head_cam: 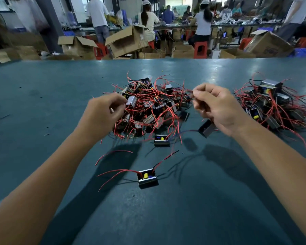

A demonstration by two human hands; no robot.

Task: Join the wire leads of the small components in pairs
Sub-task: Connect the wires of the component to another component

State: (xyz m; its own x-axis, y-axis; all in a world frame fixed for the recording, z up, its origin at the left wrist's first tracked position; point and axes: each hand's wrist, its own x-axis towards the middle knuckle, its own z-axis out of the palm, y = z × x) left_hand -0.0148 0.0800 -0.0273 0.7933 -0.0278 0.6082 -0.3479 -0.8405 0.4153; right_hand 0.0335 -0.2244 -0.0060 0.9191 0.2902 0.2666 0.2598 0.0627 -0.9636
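Reaching over the teal table (42, 121), my left hand (102, 112) sits at the near left edge of the central pile (152, 106) of small components, its fingers curled in among the red wire leads; they seem to pinch a few strands, with a silver-cased component (131, 101) just beside the fingertips. My right hand (217, 106) hovers off the right side of that same pile, thumb and forefinger pressed together on a thin lead, the other fingers folded in. A dark component (206, 128) hangs below that hand, clear of the table (motion blur hides how it connects).

Two loose components lie on my side of the central pile: one (161, 140) just off its near edge, another (147, 176) farther toward me, open face up with a yellow part showing and red leads trailing left. A stray red wire (113, 153) lies between that one and the pile.

Well to the right of the central pile sits a second heap (272, 103) of the same components, tangled in red and black leads. Beyond the pile, past the table's far edge, stand open cardboard boxes (127, 41), red stools (200, 48), and people working at benches.
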